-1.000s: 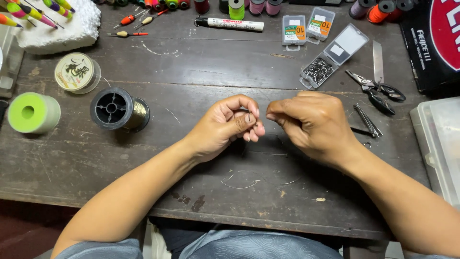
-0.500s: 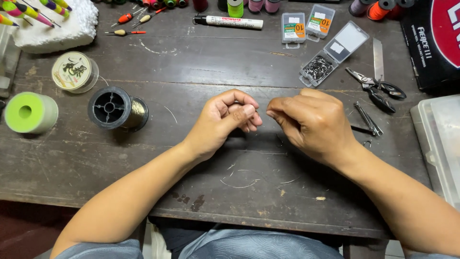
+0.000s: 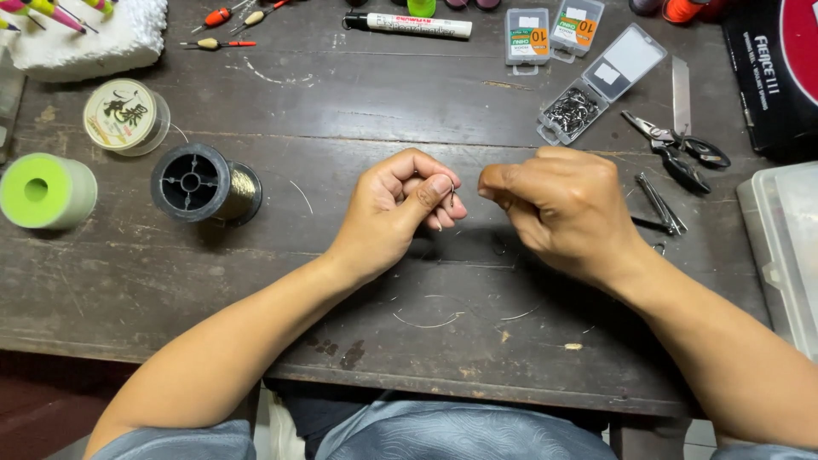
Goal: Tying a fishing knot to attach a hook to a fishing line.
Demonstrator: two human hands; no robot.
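Observation:
My left hand (image 3: 400,209) is closed, pinching a small metal fish hook (image 3: 450,196) between thumb and forefinger above the dark wooden table (image 3: 358,102). My right hand (image 3: 558,204) sits close beside it, fingers pinched together as if on a thin fishing line that I can barely make out between the two hands. Short clipped pieces of line (image 3: 426,319) lie on the table in front of my hands.
A black line spool (image 3: 200,183), a green spool (image 3: 38,192) and a flat round spool (image 3: 126,115) lie at left. An open clear hook box (image 3: 596,85), two hook packets (image 3: 550,30), scissors (image 3: 677,140), nail clippers (image 3: 660,204), a marker (image 3: 409,24), floats (image 3: 226,17), foam (image 3: 85,34) and a clear bin (image 3: 784,247) surround.
Both hands stay close together with small finger shifts; the left thumb now presses the hook more upright. The camera view has drifted slightly.

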